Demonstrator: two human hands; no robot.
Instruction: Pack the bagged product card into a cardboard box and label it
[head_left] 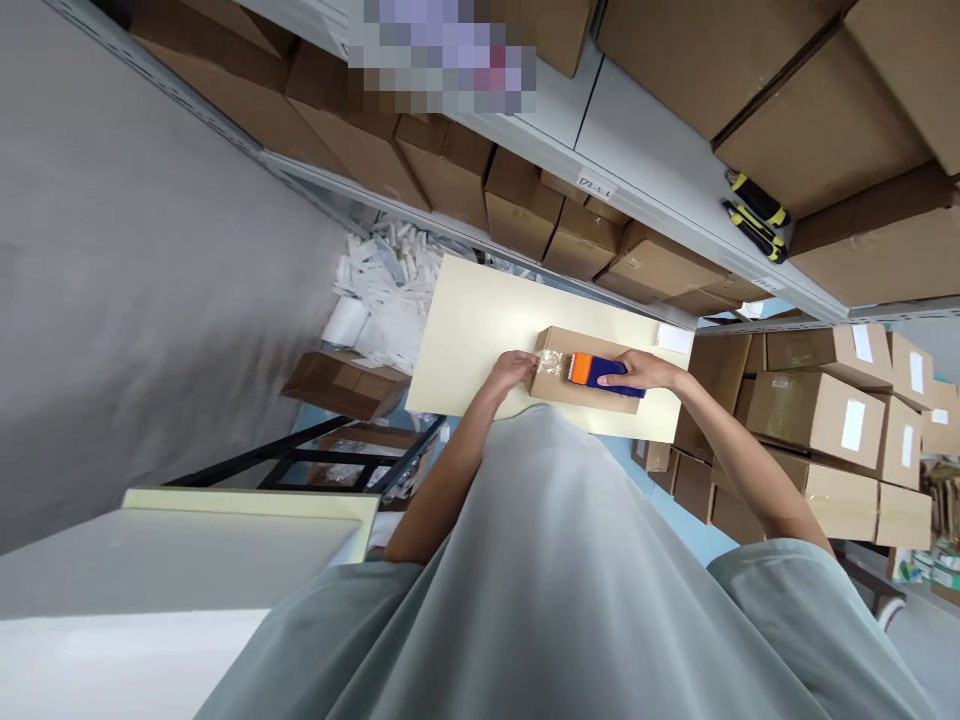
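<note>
A long brown cardboard box [600, 401] lies on the pale yellow tabletop [480, 310] in front of me. Clear shiny tape [552, 362] sticks to the left part of its upper face. My right hand [636, 372] is closed around a dark blue tape dispenser [609, 372] with an orange head, which rests on or just over the box. At the left end of the box is my left hand [514, 370], its curled fingers against the edge by the tape. Its fingertips are too small to make out fully.
A white label or paper [675, 338] lies at the table's far right corner. Metal shelving [525, 128] with cartons runs behind, holding two yellow-black utility knives [756, 218]. Stacked cartons [817, 400] stand right; white scrap [390, 290] and an open carton [345, 385] lie left.
</note>
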